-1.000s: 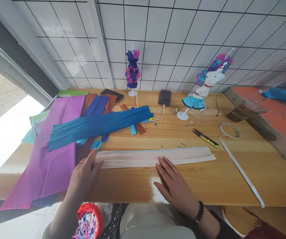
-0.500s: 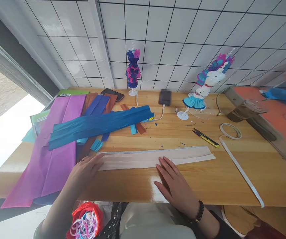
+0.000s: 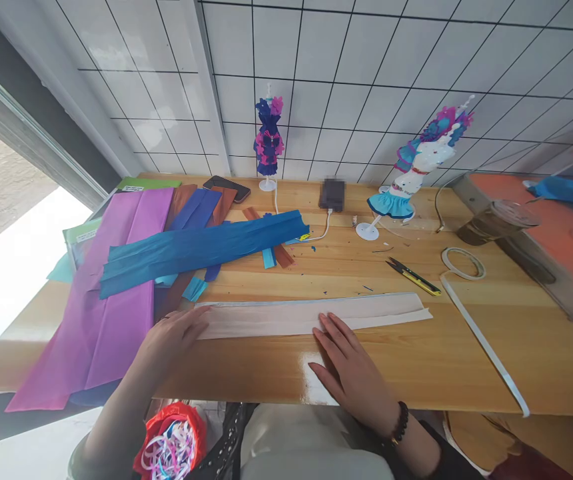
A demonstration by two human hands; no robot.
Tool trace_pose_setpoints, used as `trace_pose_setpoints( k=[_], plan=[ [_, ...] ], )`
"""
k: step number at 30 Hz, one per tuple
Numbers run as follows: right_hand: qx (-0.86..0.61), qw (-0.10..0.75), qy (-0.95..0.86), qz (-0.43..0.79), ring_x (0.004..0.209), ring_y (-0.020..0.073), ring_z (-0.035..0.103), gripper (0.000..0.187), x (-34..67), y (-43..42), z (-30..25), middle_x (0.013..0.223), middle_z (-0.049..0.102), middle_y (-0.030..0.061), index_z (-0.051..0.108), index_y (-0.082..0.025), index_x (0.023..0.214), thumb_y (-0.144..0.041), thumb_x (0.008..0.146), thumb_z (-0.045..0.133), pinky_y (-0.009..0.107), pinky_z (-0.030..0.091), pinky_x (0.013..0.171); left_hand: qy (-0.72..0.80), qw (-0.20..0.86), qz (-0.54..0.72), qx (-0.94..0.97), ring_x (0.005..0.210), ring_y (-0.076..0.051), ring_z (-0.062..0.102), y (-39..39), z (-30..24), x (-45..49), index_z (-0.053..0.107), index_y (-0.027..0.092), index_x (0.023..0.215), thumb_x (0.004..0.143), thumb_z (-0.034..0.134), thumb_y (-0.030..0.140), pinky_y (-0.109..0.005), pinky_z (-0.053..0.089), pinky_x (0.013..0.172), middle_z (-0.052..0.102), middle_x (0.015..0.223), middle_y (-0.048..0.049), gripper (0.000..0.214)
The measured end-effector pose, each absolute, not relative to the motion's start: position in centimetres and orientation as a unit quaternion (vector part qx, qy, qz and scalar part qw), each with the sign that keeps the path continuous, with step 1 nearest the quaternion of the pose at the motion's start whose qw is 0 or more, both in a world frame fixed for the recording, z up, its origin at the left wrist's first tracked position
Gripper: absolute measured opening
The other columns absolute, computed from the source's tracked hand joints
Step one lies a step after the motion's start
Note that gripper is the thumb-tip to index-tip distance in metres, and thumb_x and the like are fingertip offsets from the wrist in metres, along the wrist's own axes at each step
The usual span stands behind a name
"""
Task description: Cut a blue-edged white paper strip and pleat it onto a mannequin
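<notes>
White paper strip [image 3: 261,320]: may crease if pressed unevenly
Left hand [image 3: 172,337]: flattened, touching one end
Right hand [image 3: 349,367]: spread, touching near edge

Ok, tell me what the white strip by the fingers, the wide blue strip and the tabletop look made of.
White strip: matte, probably tissue or crepe paper, given its creases. Wide blue strip: likely matte crepe paper, wrinkled and ragged-ended. Tabletop: glossy, wood or laminate, showing grain and glare.
</notes>
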State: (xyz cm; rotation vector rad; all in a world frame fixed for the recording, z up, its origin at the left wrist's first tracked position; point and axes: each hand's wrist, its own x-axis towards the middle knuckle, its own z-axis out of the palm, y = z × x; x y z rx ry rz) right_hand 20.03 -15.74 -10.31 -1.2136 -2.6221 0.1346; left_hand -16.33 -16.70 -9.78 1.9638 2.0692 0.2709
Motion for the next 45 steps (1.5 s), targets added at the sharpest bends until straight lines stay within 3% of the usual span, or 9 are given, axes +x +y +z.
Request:
trace_pose_setpoints(
  k=[5, 12, 21, 29, 34, 45],
  plan=[
    [-0.412, 0.120, -0.903, 0.034, 0.138, 0.0310, 0.024, 0.049, 20.0, -15.8, -10.2, 0.145, 0.036, 0.0187, 0.051, -0.006, 0.127, -0.037, 0.089, 0.049, 0.048, 0.040, 0.105, 0.730, 0.126, 0.114, 0.662, 0.070, -0.021, 0.060, -16.9, -9.8, -16.0, 0.056, 0.021, 0.120, 0.087, 0.041, 0.046, -0.029, 0.044, 0.063, 0.061, 0.068, -0.0013, 0.045],
    [-0.417, 0.121, -0.900, 0.033, 0.137, 0.0312, 0.024, 0.049, 20.0, -15.9, -10.4, 0.145, 0.035, 0.0193, 0.051, -0.007, 0.127, -0.038, 0.089, 0.049, 0.047, 0.040, 0.105, 0.730, 0.117, 0.135, 0.660, 0.075, -0.021, 0.060, -17.5, -10.1, -15.8, 0.053, 0.020, 0.122, 0.089, 0.039, 0.045, -0.030, 0.044, 0.067, 0.061, 0.071, -0.0021, 0.043],
    [-0.406, 0.115, -0.906, 0.033, 0.138, 0.0289, 0.024, 0.049, 19.9, -15.7, -10.0, 0.144, 0.038, 0.0181, 0.049, -0.007, 0.129, -0.036, 0.090, 0.047, 0.046, 0.039, 0.106, 0.720, 0.058, 0.149, 0.676, 0.079, -0.023, 0.065, -17.9, -10.1, -15.6, 0.061, 0.019, 0.111, 0.089, 0.036, 0.046, -0.032, 0.049, 0.071, 0.068, 0.080, -0.0063, 0.043],
    [-0.412, 0.119, -0.903, 0.033, 0.140, 0.0344, 0.014, 0.047, 19.8, -15.7, -10.0, 0.151, 0.024, 0.0171, 0.050, -0.011, 0.128, -0.036, 0.089, 0.050, 0.051, 0.037, 0.105, 0.716, 0.037, 0.148, 0.681, 0.084, -0.024, 0.064, -18.3, -10.4, -15.7, 0.060, 0.017, 0.114, 0.090, 0.036, 0.041, -0.033, 0.049, 0.072, 0.068, 0.081, -0.0074, 0.042],
    [-0.426, 0.113, -0.897, 0.033, 0.139, 0.0368, 0.014, 0.048, 19.8, -15.9, -10.0, 0.152, 0.017, 0.0178, 0.050, -0.013, 0.129, -0.037, 0.088, 0.050, 0.053, 0.037, 0.104, 0.705, 0.009, 0.169, 0.689, 0.082, -0.023, 0.062, -18.7, -10.5, -15.6, 0.061, 0.017, 0.111, 0.090, 0.037, 0.039, -0.032, 0.049, 0.070, 0.068, 0.081, -0.0076, 0.039],
    [-0.418, 0.108, -0.901, 0.031, 0.138, 0.0366, 0.015, 0.047, 19.8, -15.8, -10.1, 0.150, 0.023, 0.0193, 0.052, -0.011, 0.128, -0.038, 0.090, 0.047, 0.052, 0.036, 0.105, 0.688, -0.043, 0.133, 0.712, 0.078, -0.024, 0.061, -18.8, -11.1, -15.7, 0.060, 0.015, 0.113, 0.091, 0.039, 0.032, -0.033, 0.048, 0.065, 0.068, 0.076, -0.0069, 0.035]
  ],
)
